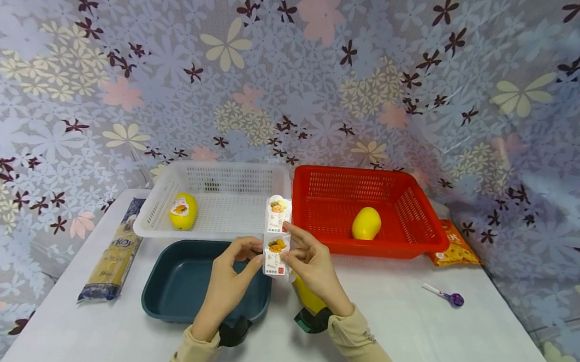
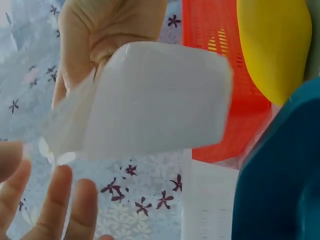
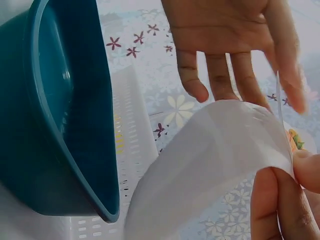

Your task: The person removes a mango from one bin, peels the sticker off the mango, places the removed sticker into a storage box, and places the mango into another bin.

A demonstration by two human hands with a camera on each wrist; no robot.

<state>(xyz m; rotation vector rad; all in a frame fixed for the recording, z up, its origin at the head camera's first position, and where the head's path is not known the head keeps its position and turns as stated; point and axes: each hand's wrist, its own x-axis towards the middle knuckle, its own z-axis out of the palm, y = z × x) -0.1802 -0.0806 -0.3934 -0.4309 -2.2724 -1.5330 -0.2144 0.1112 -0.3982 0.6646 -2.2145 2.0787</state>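
You held a white paper strip of fruit-printed stickers (image 1: 275,237) upright at the centre of the head view, just beyond the dark teal plastic tray's (image 1: 177,285) right side. Your right hand (image 1: 314,262) pinched the strip by its right edge, thumb and fingers narrowed on the paper. Your left hand (image 1: 231,277) was at 8 o'clock of the strip, its fingers fairly straight and spaced apart in the right wrist view; you could not tell whether their tips touched the paper. The strip's blank back curved towards both wrist cameras.

Measured from the strip, the tray sat at 8 o'clock on the white-covered table (image 1: 401,323). A translucent white plastic basket (image 1: 234,208) stood at 10 o'clock, holding a rounded yellow fruit with a sticker (image 1: 187,220). A red plastic basket (image 1: 321,206) stood between 2 and 3 o'clock, with a plain yellow fruit (image 1: 366,224) inside. Another yellow fruit (image 1: 308,297), partly hidden, lay under your right hand at 5 o'clock. A long clear-and-blue packet (image 1: 114,256) lay at 9 o'clock, an orange snack bag (image 1: 453,246) at 3, and a purple-headed lollipop (image 1: 455,300) near 4.
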